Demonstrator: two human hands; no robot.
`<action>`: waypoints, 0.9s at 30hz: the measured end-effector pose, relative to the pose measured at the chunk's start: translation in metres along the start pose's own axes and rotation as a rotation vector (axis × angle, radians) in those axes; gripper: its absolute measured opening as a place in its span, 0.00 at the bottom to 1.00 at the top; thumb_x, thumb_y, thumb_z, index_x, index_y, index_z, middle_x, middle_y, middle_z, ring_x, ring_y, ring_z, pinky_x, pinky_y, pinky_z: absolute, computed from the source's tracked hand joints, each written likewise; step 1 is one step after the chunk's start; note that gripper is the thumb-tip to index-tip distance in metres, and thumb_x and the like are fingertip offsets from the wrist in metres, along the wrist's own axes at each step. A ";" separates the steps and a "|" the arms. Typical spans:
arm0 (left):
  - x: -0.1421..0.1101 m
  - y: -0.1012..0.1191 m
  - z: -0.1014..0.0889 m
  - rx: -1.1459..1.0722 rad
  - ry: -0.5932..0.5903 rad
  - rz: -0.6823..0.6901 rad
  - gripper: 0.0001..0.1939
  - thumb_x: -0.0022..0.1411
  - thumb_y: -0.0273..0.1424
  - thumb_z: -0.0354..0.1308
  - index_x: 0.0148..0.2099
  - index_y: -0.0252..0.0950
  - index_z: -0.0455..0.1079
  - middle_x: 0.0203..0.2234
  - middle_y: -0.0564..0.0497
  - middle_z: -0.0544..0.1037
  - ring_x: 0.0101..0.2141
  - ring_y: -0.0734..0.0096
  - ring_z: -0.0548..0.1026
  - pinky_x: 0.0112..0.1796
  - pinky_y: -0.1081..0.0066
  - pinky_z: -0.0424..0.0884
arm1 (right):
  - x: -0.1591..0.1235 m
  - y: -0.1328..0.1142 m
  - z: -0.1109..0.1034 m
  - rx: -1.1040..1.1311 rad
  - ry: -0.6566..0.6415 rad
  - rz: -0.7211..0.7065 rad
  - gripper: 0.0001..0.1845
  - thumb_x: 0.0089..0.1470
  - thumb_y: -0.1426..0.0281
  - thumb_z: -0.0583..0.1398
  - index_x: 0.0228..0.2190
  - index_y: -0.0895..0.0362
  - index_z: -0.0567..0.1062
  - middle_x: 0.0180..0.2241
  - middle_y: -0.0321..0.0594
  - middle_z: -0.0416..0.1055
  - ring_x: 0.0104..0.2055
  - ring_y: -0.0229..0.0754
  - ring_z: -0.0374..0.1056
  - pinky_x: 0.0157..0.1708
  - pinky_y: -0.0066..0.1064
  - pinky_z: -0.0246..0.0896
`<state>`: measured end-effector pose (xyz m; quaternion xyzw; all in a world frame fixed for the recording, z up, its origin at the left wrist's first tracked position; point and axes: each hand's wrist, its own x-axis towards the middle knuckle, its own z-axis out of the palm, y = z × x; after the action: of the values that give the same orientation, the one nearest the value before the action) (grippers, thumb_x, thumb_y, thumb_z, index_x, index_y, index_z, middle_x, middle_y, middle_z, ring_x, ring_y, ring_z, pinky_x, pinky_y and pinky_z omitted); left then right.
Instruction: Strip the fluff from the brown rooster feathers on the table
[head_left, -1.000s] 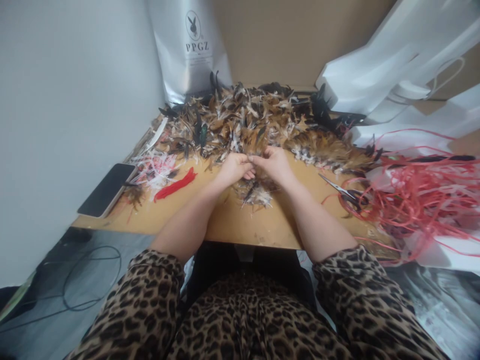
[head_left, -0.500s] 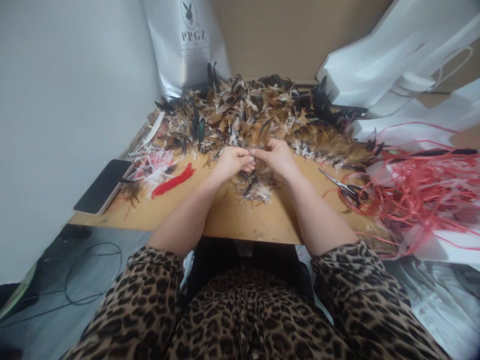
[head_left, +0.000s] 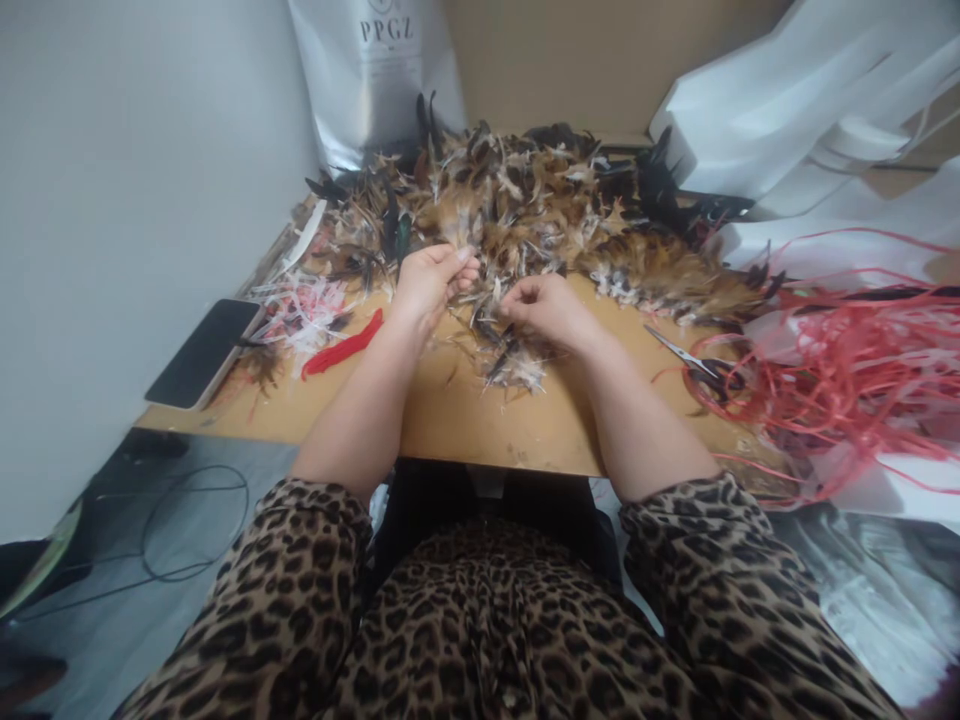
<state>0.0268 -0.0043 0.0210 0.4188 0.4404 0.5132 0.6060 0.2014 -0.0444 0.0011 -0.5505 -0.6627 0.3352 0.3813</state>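
Note:
Brown feathers (head_left: 452, 213) fan upward from the pinched thumb and fingers of my left hand (head_left: 435, 283), which is raised at the front of the feather pile (head_left: 536, 180). To its right and a little lower, my right hand (head_left: 551, 308) is closed in a pinch over a small heap of dark and white feather scraps (head_left: 517, 370). Anything between the right fingertips is too small to make out. The hands are apart. A row of brown feathers with white bases (head_left: 667, 280) lies beyond my right hand.
At the left lie a phone (head_left: 204, 352), pink and white strips (head_left: 304, 310) and a red thread bundle (head_left: 343, 345). Scissors (head_left: 694, 362) rest at the right beside tangled pink strands (head_left: 847, 370). A silver bag (head_left: 390, 90) stands behind, white bags (head_left: 757, 120) at right.
My hands were together and have parted. The left moved up and left with the feathers; the right stayed near the scraps. The view tilted down slightly.

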 end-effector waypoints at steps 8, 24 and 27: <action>-0.003 -0.001 0.002 0.010 -0.045 -0.040 0.10 0.54 0.31 0.66 0.30 0.30 0.70 0.23 0.53 0.77 0.21 0.86 0.73 0.26 0.85 0.69 | 0.007 0.016 0.012 -0.486 -0.115 -0.162 0.07 0.46 0.75 0.60 0.30 0.59 0.78 0.31 0.43 0.73 0.32 0.41 0.65 0.37 0.33 0.58; -0.009 0.004 -0.005 0.342 -0.313 0.109 0.07 0.52 0.28 0.66 0.30 0.28 0.74 0.23 0.47 0.79 0.22 0.80 0.75 0.27 0.81 0.71 | -0.002 -0.004 -0.009 0.251 -0.204 0.191 0.06 0.41 0.70 0.65 0.22 0.59 0.74 0.19 0.35 0.69 0.18 0.30 0.55 0.19 0.26 0.47; -0.008 0.002 -0.004 0.382 -0.372 0.104 0.06 0.52 0.27 0.66 0.29 0.27 0.74 0.22 0.47 0.79 0.23 0.78 0.76 0.28 0.79 0.72 | -0.002 -0.006 -0.011 0.204 -0.176 0.193 0.07 0.40 0.69 0.66 0.23 0.60 0.75 0.17 0.32 0.66 0.18 0.29 0.53 0.20 0.26 0.46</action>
<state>0.0219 -0.0118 0.0226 0.6346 0.3881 0.3657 0.5594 0.2083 -0.0467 0.0112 -0.5388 -0.6000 0.4826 0.3416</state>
